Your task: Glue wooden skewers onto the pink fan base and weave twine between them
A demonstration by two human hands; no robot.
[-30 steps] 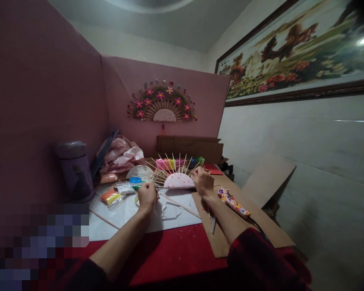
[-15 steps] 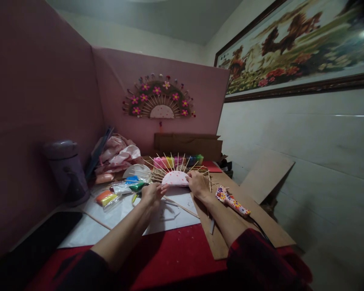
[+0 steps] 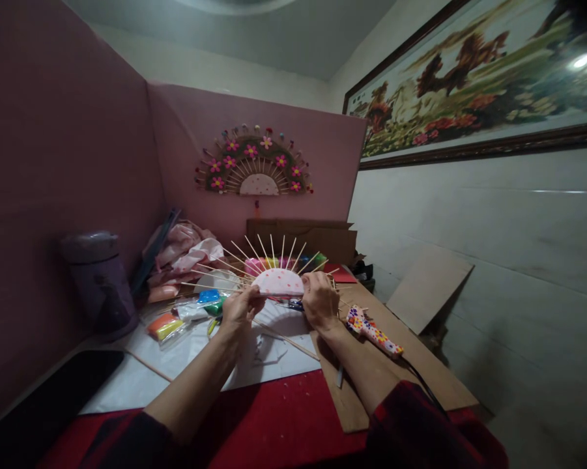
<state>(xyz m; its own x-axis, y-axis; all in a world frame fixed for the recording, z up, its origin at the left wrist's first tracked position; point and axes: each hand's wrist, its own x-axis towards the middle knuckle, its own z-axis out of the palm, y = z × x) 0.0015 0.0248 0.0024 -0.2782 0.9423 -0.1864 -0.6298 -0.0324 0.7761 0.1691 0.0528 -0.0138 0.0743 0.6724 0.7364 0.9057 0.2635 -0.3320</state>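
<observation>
Between my hands is a half-round fan base [image 3: 277,282], white with pink spots, held just above the table. Thin wooden sticks [image 3: 272,251] spread out from its curved edge like rays. My left hand [image 3: 240,308] pinches its left corner between thumb and fingers. At the right corner, my right hand [image 3: 319,301] has its fingers closed on the same piece. Under it lies a white sheet [image 3: 288,368] with a loose wooden stick [image 3: 288,340]. A flower-patterned glue gun [image 3: 374,331] rests right of my right hand.
Packets of coloured clay [image 3: 165,327] lie to the left, near a purple tumbler [image 3: 100,280] and a black phone [image 3: 63,384]. Cardboard [image 3: 420,365] runs along the right. A finished flowered fan [image 3: 251,163] hangs on the pink panel [image 3: 180,137] behind.
The fan base has come up off the table and tilted slightly. My left hand has closed on its left corner, where its fingers were extended beside it before.
</observation>
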